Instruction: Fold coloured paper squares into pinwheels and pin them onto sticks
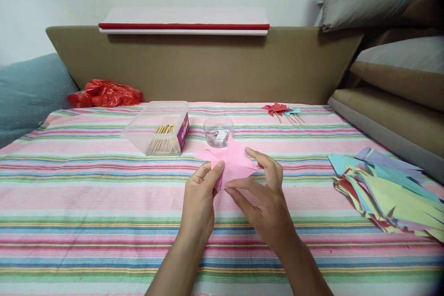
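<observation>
Pinching folded pink paper (237,169) with pointed corners, the left hand (200,194) has a closed grip; the right hand (270,201) nips its lower edge above striped cloth (86,240).

The left forearm (176,261) and right forearm (303,266) are bare, tapering to the wrists (196,231); left hand (199,194) and right hand (272,208), also bare, have slender fingers (266,162).
</observation>
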The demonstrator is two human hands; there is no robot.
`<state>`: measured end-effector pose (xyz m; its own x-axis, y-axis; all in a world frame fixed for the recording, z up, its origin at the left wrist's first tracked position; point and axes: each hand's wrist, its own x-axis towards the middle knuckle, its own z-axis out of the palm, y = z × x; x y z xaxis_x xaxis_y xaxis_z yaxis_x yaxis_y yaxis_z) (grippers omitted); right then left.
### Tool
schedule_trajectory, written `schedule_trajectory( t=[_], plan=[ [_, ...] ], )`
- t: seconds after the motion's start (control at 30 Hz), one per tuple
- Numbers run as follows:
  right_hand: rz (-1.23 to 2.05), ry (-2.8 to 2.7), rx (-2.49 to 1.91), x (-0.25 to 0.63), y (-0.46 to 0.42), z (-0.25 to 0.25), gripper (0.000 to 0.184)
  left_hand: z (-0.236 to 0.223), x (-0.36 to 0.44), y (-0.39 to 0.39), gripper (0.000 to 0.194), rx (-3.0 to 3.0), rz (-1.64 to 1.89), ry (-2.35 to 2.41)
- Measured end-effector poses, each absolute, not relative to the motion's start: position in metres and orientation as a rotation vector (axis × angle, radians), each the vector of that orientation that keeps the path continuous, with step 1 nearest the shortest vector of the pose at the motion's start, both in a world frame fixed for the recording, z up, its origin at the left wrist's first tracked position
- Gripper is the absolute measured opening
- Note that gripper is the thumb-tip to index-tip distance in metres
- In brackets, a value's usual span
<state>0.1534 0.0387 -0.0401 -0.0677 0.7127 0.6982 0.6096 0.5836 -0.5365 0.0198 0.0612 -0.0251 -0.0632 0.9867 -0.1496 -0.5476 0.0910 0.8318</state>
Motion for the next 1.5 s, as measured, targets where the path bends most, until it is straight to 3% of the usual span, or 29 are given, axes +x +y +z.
schedule_trajectory(
  t=[0.3, 1.5],
  plan=[
    [0.578, -1.265, -1.227, 0.1467, 0.0426, -0.0397, 0.012, -0.0255, 0.0238, 0.0568, 0.026, 0.726, 1.355, 0.92],
    [0.678, -1.188, -1.214, 0.1462, 0.0439, -0.0345, 0.011, -0.022, 0.0232, 0.054, 0.022, 0.859, 1.309, 0.951]
  ],
)
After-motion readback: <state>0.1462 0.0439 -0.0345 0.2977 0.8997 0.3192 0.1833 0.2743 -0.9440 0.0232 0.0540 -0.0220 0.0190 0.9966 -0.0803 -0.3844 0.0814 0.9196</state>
